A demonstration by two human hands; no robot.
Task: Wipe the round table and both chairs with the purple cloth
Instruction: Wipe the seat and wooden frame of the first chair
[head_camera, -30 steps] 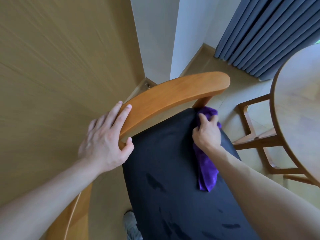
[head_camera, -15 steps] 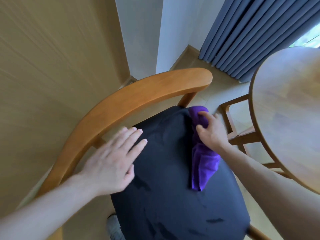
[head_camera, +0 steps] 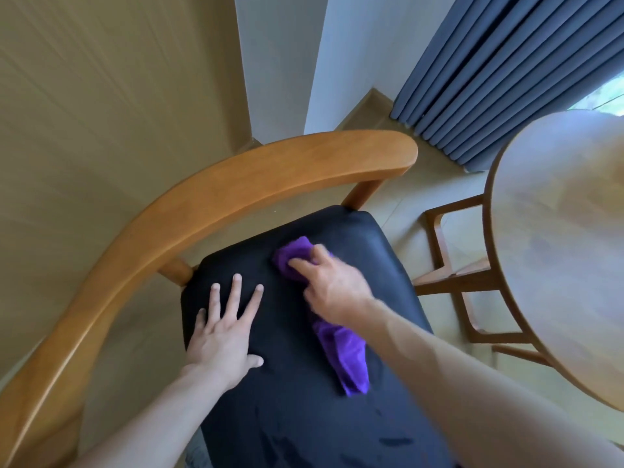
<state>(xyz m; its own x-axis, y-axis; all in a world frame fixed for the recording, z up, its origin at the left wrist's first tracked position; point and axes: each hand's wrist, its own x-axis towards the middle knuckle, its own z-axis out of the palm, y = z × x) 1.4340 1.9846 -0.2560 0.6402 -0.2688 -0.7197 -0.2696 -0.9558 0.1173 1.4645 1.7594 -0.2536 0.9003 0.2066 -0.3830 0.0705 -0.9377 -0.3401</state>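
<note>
From the head camera we see our right hand [head_camera: 332,285] pressed down on the crumpled purple cloth [head_camera: 341,346], fingers curled over its bunched far end on the black padded seat [head_camera: 293,410] of the wooden chair with the curved orange-brown backrest [head_camera: 236,201]. Our left hand [head_camera: 224,336] lies flat on the seat just beside it, fingers straight and spread, holding nothing. The cloth's long axis runs from the far bunch under our right hand back toward us and slightly to the right, its loose tail trailing beneath the right wrist, so most of the fabric lies behind the hand, not ahead of it. We judge that a coming stroke would drag this tail along, and that the right hand alone is placed to drive it; the left appears only to steady the seat. Darker streaks show on the near part of the seat, perhaps damp. The pale round wooden table [head_camera: 560,251] stands well apart to the right, over its brown leg frame. We can read no brand, label or writing anywhere.
</note>
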